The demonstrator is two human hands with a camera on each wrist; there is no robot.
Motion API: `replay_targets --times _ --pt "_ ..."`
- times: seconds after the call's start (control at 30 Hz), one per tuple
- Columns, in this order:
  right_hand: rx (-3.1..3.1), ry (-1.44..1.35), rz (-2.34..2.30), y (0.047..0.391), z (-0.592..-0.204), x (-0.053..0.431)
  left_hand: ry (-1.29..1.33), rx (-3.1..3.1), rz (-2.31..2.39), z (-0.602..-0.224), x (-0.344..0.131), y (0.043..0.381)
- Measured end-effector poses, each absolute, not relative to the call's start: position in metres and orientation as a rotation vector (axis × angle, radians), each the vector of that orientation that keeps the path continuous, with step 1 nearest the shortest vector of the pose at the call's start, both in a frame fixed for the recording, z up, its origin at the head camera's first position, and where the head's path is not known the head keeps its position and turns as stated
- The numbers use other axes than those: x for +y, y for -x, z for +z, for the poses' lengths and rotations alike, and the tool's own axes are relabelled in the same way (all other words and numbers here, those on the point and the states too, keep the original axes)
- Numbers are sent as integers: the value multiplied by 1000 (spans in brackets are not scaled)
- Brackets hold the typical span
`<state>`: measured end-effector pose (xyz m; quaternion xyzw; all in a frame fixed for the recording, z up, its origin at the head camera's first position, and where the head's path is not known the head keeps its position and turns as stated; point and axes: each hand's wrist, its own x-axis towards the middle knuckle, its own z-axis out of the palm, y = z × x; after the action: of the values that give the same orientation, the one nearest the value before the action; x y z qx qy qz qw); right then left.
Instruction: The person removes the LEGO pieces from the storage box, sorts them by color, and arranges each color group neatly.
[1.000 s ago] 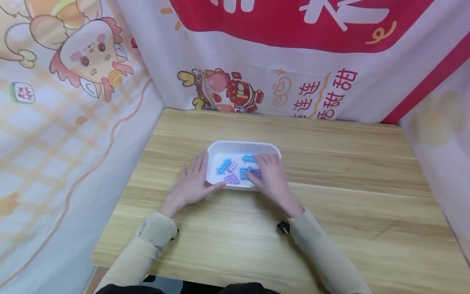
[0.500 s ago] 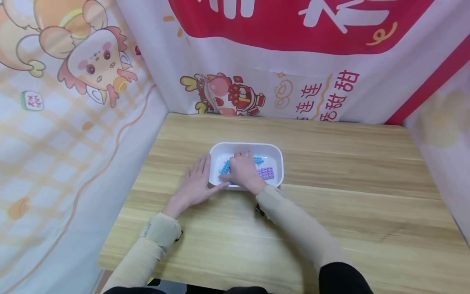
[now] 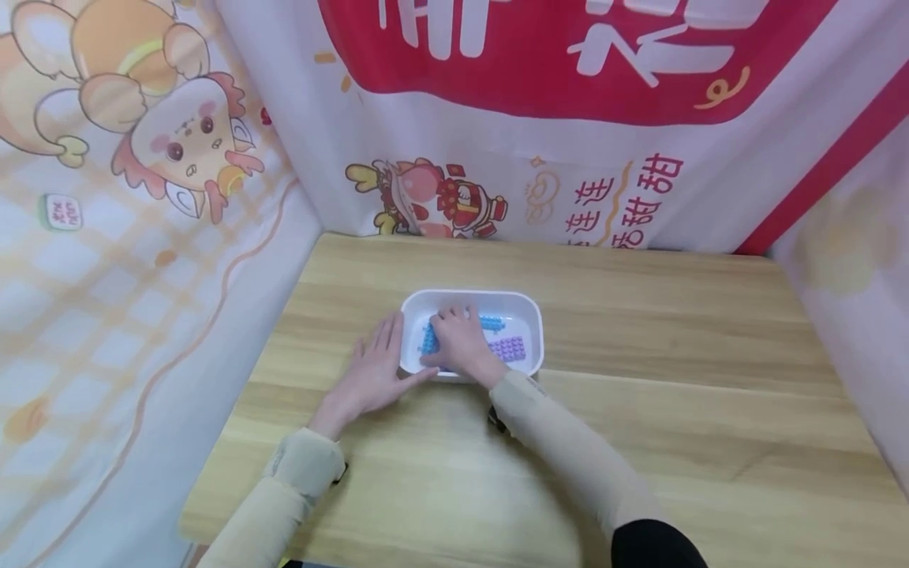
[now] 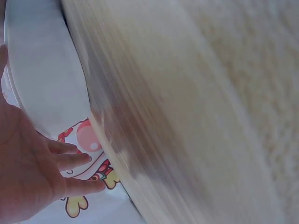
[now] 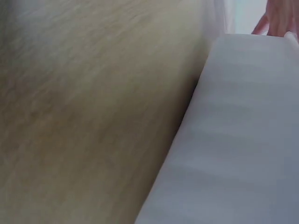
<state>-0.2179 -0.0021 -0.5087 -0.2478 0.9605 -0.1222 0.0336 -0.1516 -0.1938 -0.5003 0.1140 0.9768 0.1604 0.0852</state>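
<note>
Just left of the nearer right hand — any grip hidden — lies a blue block, long axis half-covered; the left hand, fingers straight, flanks the tray.

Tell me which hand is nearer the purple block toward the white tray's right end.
Right. The right hand reaches into the white tray, just left of the purple block; the left hand is farther off, at the tray's left end.

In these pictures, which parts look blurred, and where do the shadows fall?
Head view: tray fairly clear, soft shadow on the table under the right sleeve; left wrist view: left hand clearer than the blurred table, which shows a darker patch; right wrist view: table badly blurred, dark shadow along the tray.
</note>
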Motion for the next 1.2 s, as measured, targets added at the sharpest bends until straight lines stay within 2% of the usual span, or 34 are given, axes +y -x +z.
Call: replay_targets --times 0.27,0.67,0.9,1.2 --pt "3001 786 -645 206 -489 23 -341 2921 488 -502 -194 147" --pt "3026 702 -883 192 -447 104 -310 2893 535 -500 -194 147" --pt "3026 629 -989 189 -452 152 -299 2881 555 -501 -195 147" --pt "2994 484 -947 201 -471 212 -318 2871 552 -499 -199 150"
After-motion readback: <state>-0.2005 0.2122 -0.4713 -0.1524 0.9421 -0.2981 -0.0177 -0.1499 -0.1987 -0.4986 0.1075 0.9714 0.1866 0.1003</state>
